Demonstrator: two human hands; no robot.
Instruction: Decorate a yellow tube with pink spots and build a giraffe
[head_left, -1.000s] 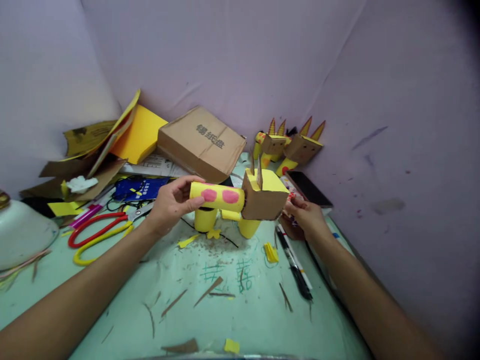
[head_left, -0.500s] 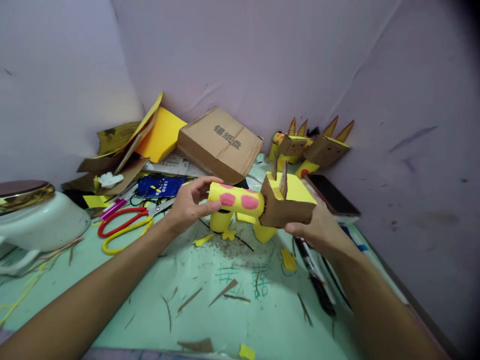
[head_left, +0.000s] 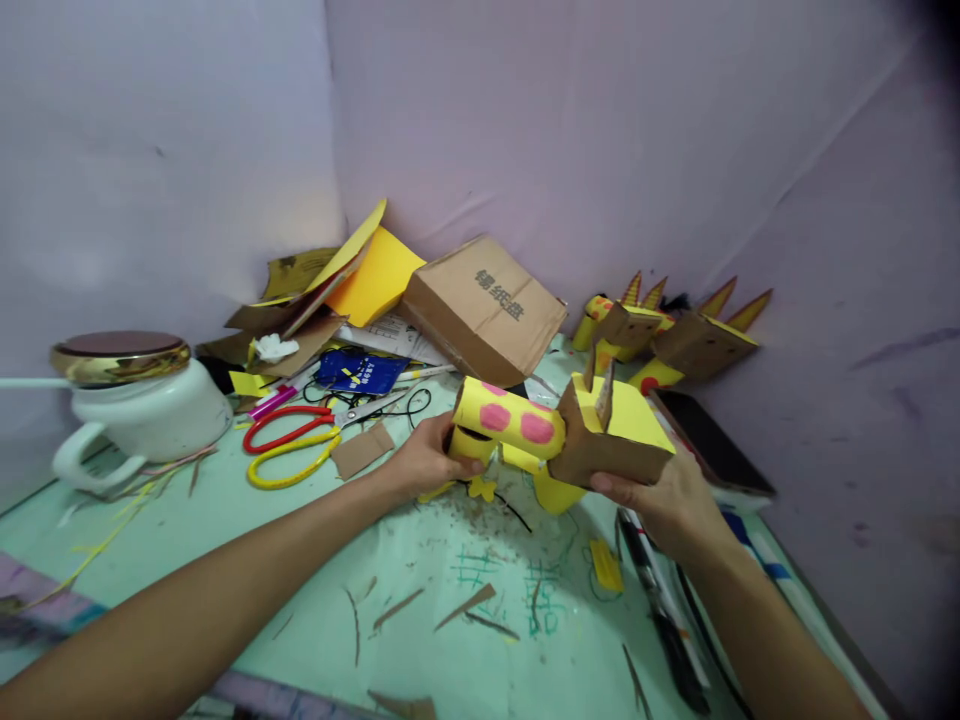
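Note:
A cardboard animal figure [head_left: 502, 415] is held just over the table, its yellow tube body marked with pink spots. Its boxy brown head [head_left: 611, 455] has a yellow top and two upright cardboard ears. My left hand [head_left: 431, 455] grips the rear, thumb and fingers around the yellow back leg tube. The head's lower right corner rests in my right hand [head_left: 671, 500], thumb on the front face and the other fingers hidden behind. Below the body lie a small yellow paper cutout [head_left: 482, 489] and a dark thin strip.
Red-and-yellow scissors [head_left: 292, 448] and a white mug [head_left: 161, 415] are on the left. Behind stand a cardboard box [head_left: 487, 310], yellow sheets [head_left: 375, 280] and two similar figures [head_left: 697, 350]. A phone [head_left: 712, 440] and a black pen-like tool [head_left: 660, 610] lie right. Cardboard scraps [head_left: 465, 605] litter the front.
My left hand has slid down from the tube body onto the back leg. My right hand still holds the head. The camera view has shifted left, so everything appears further right.

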